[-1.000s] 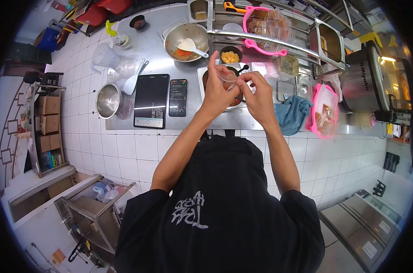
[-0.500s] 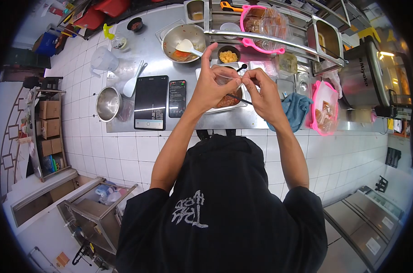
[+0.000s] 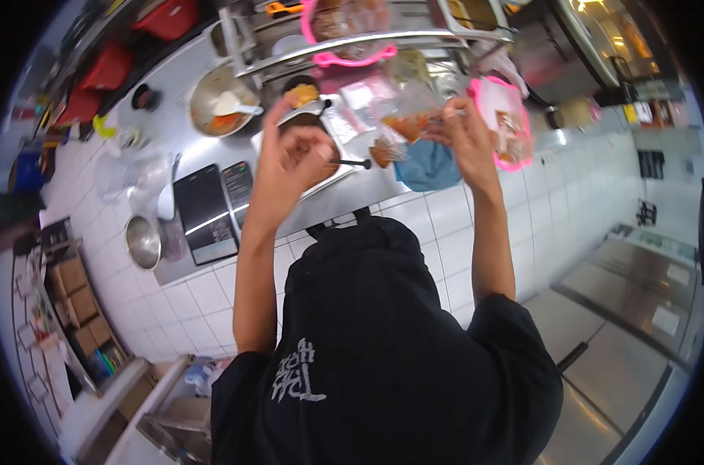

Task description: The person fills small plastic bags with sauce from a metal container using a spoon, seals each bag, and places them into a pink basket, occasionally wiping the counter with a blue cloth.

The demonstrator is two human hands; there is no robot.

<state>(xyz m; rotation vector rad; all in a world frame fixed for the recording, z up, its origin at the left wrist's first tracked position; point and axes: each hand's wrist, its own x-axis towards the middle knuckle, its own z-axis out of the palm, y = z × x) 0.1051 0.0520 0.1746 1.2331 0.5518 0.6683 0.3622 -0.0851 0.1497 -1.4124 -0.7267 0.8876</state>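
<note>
Bag (image 3: 408, 120) of orange food pinched tight in right hand (image 3: 464, 128), best kept upright against spills; left hand (image 3: 294, 155) half-curled nearby, grip unclear.

The stainless-steel counter (image 3: 183, 84) carries a black tablet (image 3: 205, 213) and a phone (image 3: 238, 186) side by side near its front edge. A small steel bowl (image 3: 143, 242) sits at the left end and a mixing bowl (image 3: 212, 105) (white spatula inside) further back. A steel tray (image 3: 329, 167) sits mid-counter, with a blue cloth (image 3: 429, 167) and a pink basket (image 3: 507, 124) to the right.
</note>
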